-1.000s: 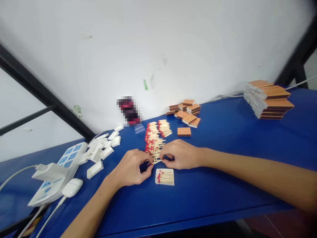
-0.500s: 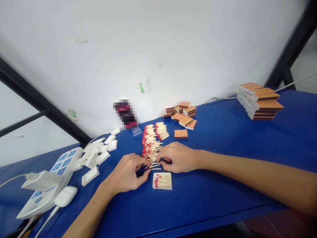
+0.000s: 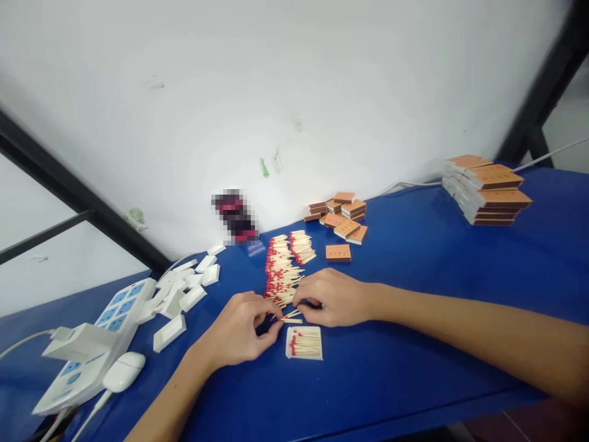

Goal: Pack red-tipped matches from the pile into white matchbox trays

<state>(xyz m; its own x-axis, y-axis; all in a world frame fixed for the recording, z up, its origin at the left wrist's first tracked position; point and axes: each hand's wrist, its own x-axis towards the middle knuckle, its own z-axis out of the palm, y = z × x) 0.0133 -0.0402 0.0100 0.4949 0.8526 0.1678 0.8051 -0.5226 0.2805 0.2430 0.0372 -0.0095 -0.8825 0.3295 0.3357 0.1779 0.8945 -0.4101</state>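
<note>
Thumb and forefinger of my left hand (image 3: pixel 242 326) are pinched together at the red ends of a few matches (image 3: pixel 292 318), while the curled fingertips of my right hand (image 3: pixel 332 298) touch the other ends, though I cannot tell whether they clamp them. These matches are between two heaps of matches (image 3: pixel 281 273) and one filled tray (image 3: pixel 289 345) nearer me on the blue table (image 3: pixel 414 264). One orange matchbox (image 3: pixel 338 253) lies apart; the other orange boxes (image 3: pixel 347 229) and white trays (image 3: pixel 193 299) overlap too much to count.
</note>
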